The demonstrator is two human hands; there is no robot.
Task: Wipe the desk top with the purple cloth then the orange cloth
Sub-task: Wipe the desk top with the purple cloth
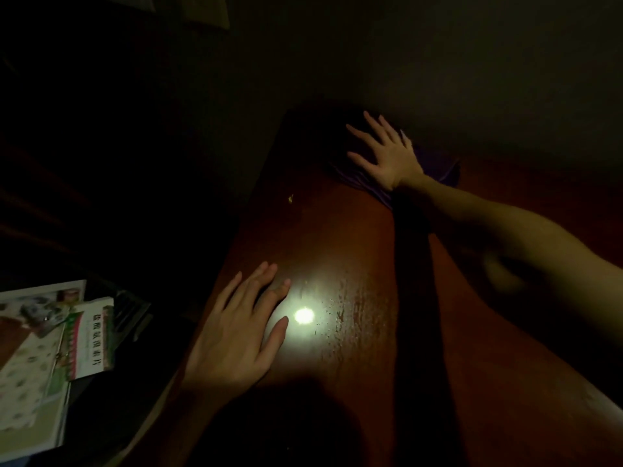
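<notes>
Flat and spread, our right hand point(387, 153) grip presses the purple cloth point(435, 170) at the table point(354, 237) far edge; our left hand point(236, 332) rests open, holding nothing, near the left edge. We judge the purple wipe underway; orange cloth unseen.

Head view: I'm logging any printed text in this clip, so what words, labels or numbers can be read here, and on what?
Green, white and red printed packet, left of the desk: a column of dark Chinese characters, too blurred to read.
Glossy printed sheet under it: pictures only, no legible text.
Reddish-brown wooden desk top, purple cloth: none.
</notes>
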